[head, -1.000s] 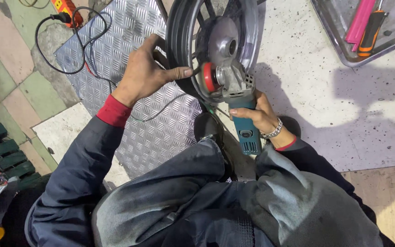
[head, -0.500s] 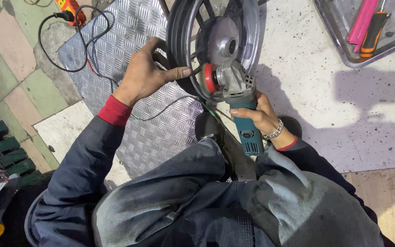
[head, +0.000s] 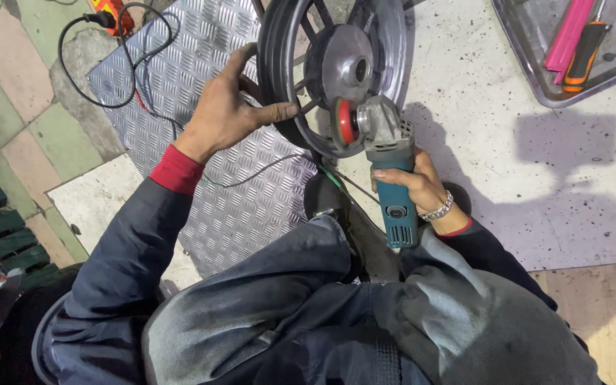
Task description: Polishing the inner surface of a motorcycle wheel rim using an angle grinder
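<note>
L hand [head: 226, 114]: on the near rim of the wheel, fingers [head: 279, 112] curled over the dark edge, thumb up along it; closed grip on the rim.
R hand [head: 411, 187]: wrapped tight round the teal body of the angle grinder [head: 393, 182]; metal bracelet [head: 438, 210] on the wrist.
Wheel [head: 333, 68]: motorcycle alloy wheel, dark rim, silver spokes & hub, stood upright on edge w/ its lower part at the seam between checker plate and floor, just ahead of the person's knees.
Grinder: head points at the wheel; red flap disc [head: 346, 122] touching or v. near the spoke/hub area, can't tell which. Grey gear head just beside the rim.
Checker plate [head: 201, 178]: shiny diamond-pattern sheet on the floor, under the L forearm.
Cables [head: 108, 64]: black lead looped over the plate's far corner; thin wire [head: 265, 171] runs across the plate toward the grinder.
Tray [head: 536, 64]: metal, top right, well apart from the hands; holds an orange-handled screwdriver [head: 582, 53] and a pink tool [head: 568, 32].
Floor [head: 507, 178]: pale, speckled w/ dark spots, shadow cast R of the grinder.
Clothes: grey-blue jacket [head: 265, 321], red cuff [head: 176, 170] at the L wrist.
</note>
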